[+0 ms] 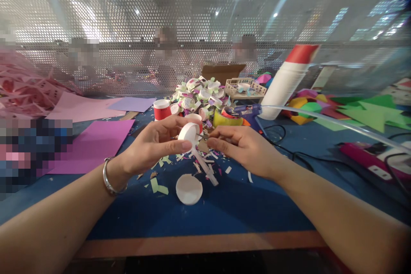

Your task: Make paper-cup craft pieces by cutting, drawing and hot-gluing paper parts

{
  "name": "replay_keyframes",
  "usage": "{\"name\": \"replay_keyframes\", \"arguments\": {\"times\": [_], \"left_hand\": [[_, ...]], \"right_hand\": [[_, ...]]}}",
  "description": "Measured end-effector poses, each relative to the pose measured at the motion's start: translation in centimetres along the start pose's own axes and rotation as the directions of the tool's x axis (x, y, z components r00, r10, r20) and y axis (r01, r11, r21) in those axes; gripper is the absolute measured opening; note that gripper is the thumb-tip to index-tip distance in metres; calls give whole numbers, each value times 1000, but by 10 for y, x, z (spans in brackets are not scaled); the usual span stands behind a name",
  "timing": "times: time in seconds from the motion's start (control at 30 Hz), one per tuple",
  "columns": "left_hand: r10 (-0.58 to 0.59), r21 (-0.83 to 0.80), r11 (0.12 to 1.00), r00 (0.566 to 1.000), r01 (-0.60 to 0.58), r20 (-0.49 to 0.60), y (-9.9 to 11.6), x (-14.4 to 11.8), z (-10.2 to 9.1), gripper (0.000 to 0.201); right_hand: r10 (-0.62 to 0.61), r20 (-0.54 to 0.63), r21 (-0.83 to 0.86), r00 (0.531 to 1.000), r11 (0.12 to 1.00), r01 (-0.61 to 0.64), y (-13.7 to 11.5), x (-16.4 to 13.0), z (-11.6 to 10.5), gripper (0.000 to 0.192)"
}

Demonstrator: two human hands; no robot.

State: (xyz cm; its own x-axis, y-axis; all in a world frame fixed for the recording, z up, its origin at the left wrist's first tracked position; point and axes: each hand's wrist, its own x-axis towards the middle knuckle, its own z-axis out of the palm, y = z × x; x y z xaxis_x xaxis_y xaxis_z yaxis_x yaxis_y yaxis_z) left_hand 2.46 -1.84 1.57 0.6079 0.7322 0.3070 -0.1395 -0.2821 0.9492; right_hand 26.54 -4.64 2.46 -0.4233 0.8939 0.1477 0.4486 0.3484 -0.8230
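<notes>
Your left hand (154, 143) pinches a white disc (189, 132) between thumb and fingertips, fingers curled close around its rim, holding it above the blue table (244, 205) near the middle of the scene. Your right hand (242, 147) sits just right of it, fingers bent and drawn together at the disc's edge; whether they grip anything, you cannot tell from here. The disc is a small, plain white round, thick like foam, with its flat face turned up and toward you, tilted to the right. A thin white stick (205, 169) runs from under it down and to the right, its long axis slanting toward the near edge of the table. A second disc (189, 189) lies flat on the table, nearer to you and just below the hands. Paper scraps (159, 186) in green, pink and white litter the surface around them. Farther off stands a pile of decorated rounds (197, 92), a red tub (162, 109) to its left, a glue gun (247, 111) to the right, and a big white bottle (285, 81) with a red cap. Purple paper (96, 141) lies at the left.
</notes>
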Motion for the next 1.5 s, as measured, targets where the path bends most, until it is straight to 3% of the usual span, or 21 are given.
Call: {"name": "replay_keyframes", "arguments": {"times": [0.23,0.37,0.5,0.83,1.5], "left_hand": [[-32,-29,999,998,30,-63,-5,2,-4,29],[-108,-41,994,988,104,-114,-8,3,-3,18],[-181,-52,983,977,177,-109,-9,4,0,16],[-274,-180,955,932,235,-239,-15,2,4,22],[-204,-171,972,944,163,-260,-8,-1,15,19]], "right_hand": [[-17,6,-44,1000,999,18,4,0,0,37],[-41,5,-55,999,998,41,2,0,2,32],[-54,5,-64,999,996,54,0,-1,2,31],[-79,-59,-152,995,986,70,4,-2,5,29],[-153,-70,-210,986,968,135,8,-2,7,28]]}}
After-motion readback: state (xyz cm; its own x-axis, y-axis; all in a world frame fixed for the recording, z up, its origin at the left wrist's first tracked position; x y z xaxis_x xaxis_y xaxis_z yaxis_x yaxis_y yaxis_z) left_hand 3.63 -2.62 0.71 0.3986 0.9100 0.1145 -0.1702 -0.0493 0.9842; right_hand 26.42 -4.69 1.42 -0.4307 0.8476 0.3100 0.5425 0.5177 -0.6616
